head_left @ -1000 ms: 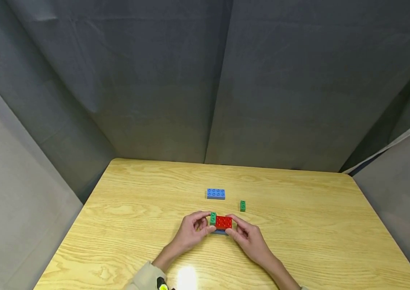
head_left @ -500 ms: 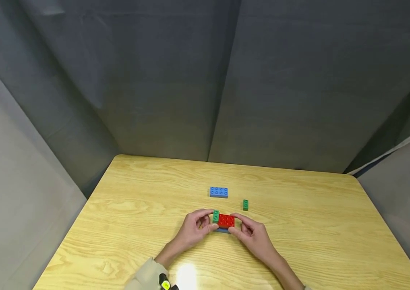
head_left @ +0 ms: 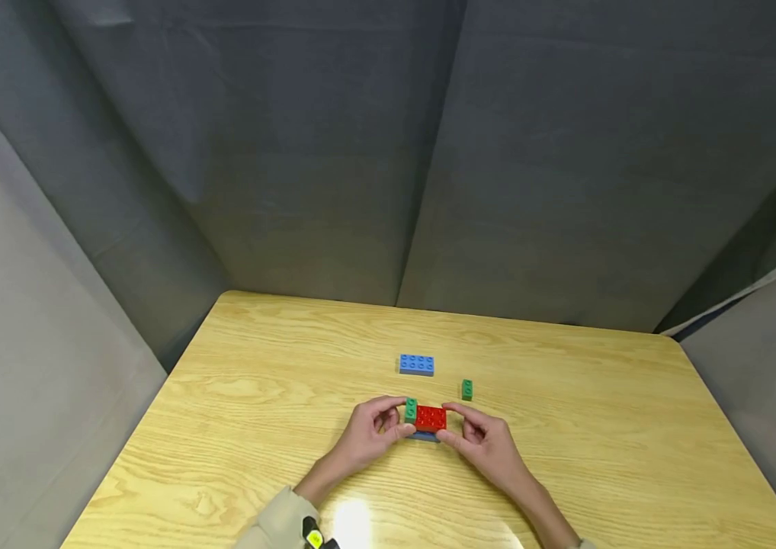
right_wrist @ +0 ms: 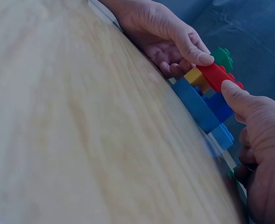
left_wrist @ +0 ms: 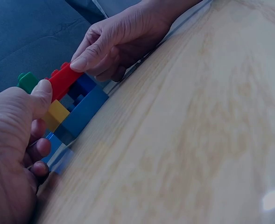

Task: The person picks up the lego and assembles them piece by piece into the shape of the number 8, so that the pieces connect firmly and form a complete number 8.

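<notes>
Centre: red brick [head_left: 431, 418], bridging a yellow brick [left_wrist: 57, 114] under its left end and a dark blue brick [right_wrist: 218, 106] under its right — gap between — both atop a blue base brick [right_wrist: 193, 103]. On the red brick's left end, a small green brick [head_left: 412, 412]. At that end, thumb and forefinger of the left hand [head_left: 369, 435] clamped on the red brick; at its right end, the same pinch by the right hand [head_left: 487, 450]. Beyond the red brick, a loose blue brick [head_left: 417, 365]; beyond and rightward, a loose green brick [head_left: 466, 390]. Beneath, wood-grain table [head_left: 258, 381]; farthest past the red brick — grey curtains [head_left: 306, 152].
</notes>
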A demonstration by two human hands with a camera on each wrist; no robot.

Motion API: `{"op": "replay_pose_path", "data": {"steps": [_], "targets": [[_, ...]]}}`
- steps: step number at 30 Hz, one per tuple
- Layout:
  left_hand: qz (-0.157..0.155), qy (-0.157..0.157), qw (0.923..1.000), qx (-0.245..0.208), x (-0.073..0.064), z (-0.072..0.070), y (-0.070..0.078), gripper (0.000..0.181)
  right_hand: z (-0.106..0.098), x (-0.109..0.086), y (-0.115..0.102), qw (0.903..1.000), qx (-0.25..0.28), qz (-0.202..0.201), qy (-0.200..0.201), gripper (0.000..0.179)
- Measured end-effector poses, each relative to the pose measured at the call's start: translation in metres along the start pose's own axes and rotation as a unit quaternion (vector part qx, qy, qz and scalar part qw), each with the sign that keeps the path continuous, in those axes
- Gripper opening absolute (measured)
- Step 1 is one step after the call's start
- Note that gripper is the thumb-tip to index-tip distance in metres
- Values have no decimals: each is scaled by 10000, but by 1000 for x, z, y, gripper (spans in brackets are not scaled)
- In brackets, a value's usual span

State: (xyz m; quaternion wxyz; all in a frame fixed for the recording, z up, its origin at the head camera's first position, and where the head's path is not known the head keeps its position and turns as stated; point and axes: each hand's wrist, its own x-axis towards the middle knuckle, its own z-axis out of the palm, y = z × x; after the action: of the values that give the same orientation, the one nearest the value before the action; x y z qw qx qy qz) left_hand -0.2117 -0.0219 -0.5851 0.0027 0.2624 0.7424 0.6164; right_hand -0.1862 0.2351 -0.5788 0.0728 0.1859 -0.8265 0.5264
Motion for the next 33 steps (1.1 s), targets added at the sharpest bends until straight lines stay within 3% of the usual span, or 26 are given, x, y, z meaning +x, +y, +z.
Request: {"op": "replay_pose_path", "data": {"steps": [8,18,33], "targets": [[-62,17,9999,-106,0,0,4,43,-8,5,6,9997,-100,242,14,56],[-85,-26,10000,-12,0,-1,0,43,-16,11,15,9995,-306,-28,71,64],[13,-39,10000,26,0,-1,-1,42,-34,23,32,9970,-752,21,191,68]]}}
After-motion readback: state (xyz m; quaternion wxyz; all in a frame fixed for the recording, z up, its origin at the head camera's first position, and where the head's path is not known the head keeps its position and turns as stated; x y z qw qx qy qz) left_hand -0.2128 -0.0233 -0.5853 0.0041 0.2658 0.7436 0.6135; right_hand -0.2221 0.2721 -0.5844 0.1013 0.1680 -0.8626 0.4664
